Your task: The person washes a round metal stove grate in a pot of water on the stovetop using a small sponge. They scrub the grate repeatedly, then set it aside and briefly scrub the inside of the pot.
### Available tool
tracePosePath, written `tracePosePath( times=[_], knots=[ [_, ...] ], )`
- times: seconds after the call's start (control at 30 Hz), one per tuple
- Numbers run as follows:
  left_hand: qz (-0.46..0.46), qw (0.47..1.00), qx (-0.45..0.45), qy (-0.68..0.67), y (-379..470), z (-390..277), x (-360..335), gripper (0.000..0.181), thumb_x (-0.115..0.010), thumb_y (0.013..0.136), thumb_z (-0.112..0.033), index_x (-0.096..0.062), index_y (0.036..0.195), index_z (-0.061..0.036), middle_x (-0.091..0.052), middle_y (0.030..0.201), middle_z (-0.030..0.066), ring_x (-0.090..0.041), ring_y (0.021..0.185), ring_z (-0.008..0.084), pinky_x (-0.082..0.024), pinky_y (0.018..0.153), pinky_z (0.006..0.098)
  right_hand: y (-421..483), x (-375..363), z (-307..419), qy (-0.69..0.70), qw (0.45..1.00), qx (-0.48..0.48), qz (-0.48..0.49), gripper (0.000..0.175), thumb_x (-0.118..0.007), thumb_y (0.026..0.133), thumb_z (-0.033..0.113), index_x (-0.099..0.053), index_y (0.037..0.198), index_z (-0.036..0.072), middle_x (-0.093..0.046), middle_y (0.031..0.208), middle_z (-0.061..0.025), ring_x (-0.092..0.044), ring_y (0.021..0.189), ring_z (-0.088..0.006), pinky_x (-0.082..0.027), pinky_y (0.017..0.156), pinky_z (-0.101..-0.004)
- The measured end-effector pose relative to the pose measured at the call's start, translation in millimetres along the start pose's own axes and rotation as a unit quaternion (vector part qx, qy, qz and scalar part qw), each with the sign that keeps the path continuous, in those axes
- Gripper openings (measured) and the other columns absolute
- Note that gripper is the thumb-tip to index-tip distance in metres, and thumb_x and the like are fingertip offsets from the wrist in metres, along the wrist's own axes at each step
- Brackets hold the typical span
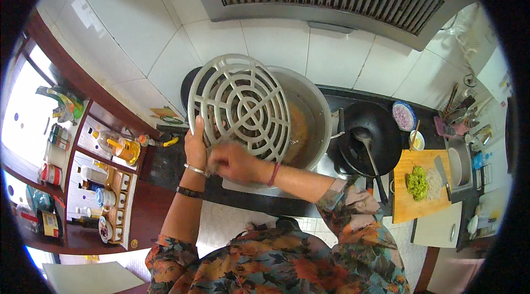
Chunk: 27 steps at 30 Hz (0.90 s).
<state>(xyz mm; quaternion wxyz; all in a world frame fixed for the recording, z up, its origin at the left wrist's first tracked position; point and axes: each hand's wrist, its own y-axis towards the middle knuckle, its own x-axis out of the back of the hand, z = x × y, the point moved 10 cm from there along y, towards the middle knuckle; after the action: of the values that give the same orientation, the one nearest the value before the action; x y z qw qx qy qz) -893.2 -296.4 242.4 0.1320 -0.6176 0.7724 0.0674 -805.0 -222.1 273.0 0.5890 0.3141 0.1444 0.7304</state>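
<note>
A round metal steamer rack (250,113) with ring-shaped slots is tilted up over the left part of a large metal pot (321,107). My left hand (195,145) grips the rack by its lower left edge, thumb on the near face. Close to the rack's lower rim is my right hand (238,162), fingers curled and blurred. A greyish smear shows by those fingers, and I cannot tell whether they hold something. Brownish liquid (299,128) lies in the pot. The rack hides the pot's left side.
Right of the pot sits a black wok (352,124) with a metal ladle (366,140). A cutting board (403,207) bears chopped green vegetable (416,184), pale shreds (434,184) and a knife (442,172). Behind stand a dish of chopped onion (403,115) and a small bowl (418,134). Bottles fill the left shelves (74,145).
</note>
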Motion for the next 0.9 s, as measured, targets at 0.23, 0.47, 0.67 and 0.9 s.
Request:
tracePosePath(
  times=[0.23, 0.47, 0.67, 0.9],
  knots=[
    [0.054, 0.998, 0.001, -0.034, 6.6, 11.3, -3.1, 0.046, -0.057, 0.094, -0.025, -0.047, 0.133, -0.0031, -0.063, 0.109, 0.0082, -0.061, 0.09, 0.0171, -0.051, 0.079, 0.0335, -63.4, 2.0, -36.9, -0.146, 0.968, -0.052, 0.195, 0.011, -0.062, 0.07, 0.003, -0.061, 0.081, 0.003, -0.061, 0.073, -0.0159, -0.061, 0.072, -0.0353, -0.047, 0.064, -0.0408],
    [0.075, 0.996, 0.005, -0.044, -5.5, 0.7, -26.3, 0.054, -0.055, 0.095, -0.025, -0.036, 0.143, -0.0065, -0.057, 0.116, 0.0077, -0.056, 0.101, 0.0172, -0.048, 0.086, 0.0336, -31.5, 47.5, -5.0, -0.088, 0.987, -0.1, -0.093, 0.037, -0.065, 0.075, 0.006, -0.054, 0.111, 0.001, -0.054, 0.103, -0.0145, -0.055, 0.092, -0.0268, -0.045, 0.083, -0.037],
    [0.134, 0.99, -0.039, -0.006, -16.2, -17.9, -46.0, 0.06, -0.052, 0.098, -0.031, -0.028, 0.148, -0.0099, -0.053, 0.129, 0.011, -0.055, 0.114, 0.0244, -0.047, 0.094, 0.0383, -39.8, 18.1, 20.7, -0.213, 0.958, -0.102, -0.16, 0.078, -0.08, 0.065, 0.013, -0.037, 0.129, 0.002, -0.045, 0.116, -0.0203, -0.044, 0.109, -0.0402, -0.038, 0.094, -0.0451],
    [0.215, 0.973, 0.057, -0.068, -28.3, -3.2, -73.8, 0.072, -0.044, 0.098, -0.05, -0.028, 0.147, 0.0004, -0.042, 0.143, 0.0107, -0.044, 0.126, 0.0217, -0.035, 0.106, 0.0353, -46.1, 23.1, 16.6, -0.262, 0.937, -0.14, -0.185, 0.086, -0.079, 0.068, 0.017, -0.032, 0.139, 0.001, -0.046, 0.115, -0.0223, -0.048, 0.107, -0.0402, -0.041, 0.094, -0.0428]
  ],
)
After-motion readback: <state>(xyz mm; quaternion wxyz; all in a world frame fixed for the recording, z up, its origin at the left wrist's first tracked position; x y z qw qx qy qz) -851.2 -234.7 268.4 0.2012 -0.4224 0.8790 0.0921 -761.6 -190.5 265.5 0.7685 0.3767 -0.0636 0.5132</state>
